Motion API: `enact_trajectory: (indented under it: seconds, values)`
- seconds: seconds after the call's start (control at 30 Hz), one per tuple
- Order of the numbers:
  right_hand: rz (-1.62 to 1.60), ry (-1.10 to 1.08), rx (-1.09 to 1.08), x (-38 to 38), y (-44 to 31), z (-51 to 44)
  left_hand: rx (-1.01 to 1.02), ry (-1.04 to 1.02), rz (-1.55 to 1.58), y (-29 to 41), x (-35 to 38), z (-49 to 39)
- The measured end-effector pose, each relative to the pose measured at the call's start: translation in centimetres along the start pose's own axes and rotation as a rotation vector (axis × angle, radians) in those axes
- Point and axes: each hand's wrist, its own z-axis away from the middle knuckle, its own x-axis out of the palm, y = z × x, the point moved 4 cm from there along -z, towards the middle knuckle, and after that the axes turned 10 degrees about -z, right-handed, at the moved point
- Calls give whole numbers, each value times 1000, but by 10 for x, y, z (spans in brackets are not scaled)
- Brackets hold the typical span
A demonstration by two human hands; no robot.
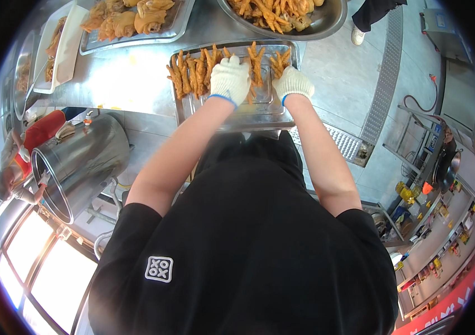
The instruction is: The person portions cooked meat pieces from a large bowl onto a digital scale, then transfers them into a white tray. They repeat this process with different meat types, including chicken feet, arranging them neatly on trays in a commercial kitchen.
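Observation:
Both my hands wear white knit gloves over a rectangular metal tray (237, 121). Rows of brown cooked chicken feet (195, 73) stand side by side in its left part. My left hand (231, 79) lies over the feet at the middle of the tray; its fingertips are hidden, so its grip does not show. Just right of it is another chicken foot (256, 63) with its toes pointing away from me. At the tray's right edge, my right hand (294, 83) is closed around the lower end of a chicken foot (280, 63), whose toes spread above the glove.
A metal bowl of chicken feet (338, 25) stands beyond the tray. Left of it are a metal tray of cooked meat pieces (181, 25) and a white tub (68, 58). A person in red (43, 130) reaches into a large steel drum (91, 146) at left.

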Motion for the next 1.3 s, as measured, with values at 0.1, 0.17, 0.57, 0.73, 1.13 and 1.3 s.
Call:
enact_trajectory:
  seconds: [0.1, 0.17, 0.57, 0.73, 1.13, 1.3]
  values:
    - [-63, -22, -9, -5, -1, 1, -114, -124, -81, 0, 0, -17]
    - [-119, -15, 1, -8, 3, 4, -121, -249, -40, 2, 2, -29]
    - [-323, 16, -35, -3, 15, 6, 72, -578, 83, 40, 29, -92]
    - [-184, 80, -46, 3, 1, 18, 56, -560, 310, 6, 10, -93]
    - [-11, 116, -109, 12, -9, 17, -205, -570, 198, 1, -3, 49]
    - [37, 115, -126, 12, -7, 16, -191, -325, 115, 26, 20, 49]
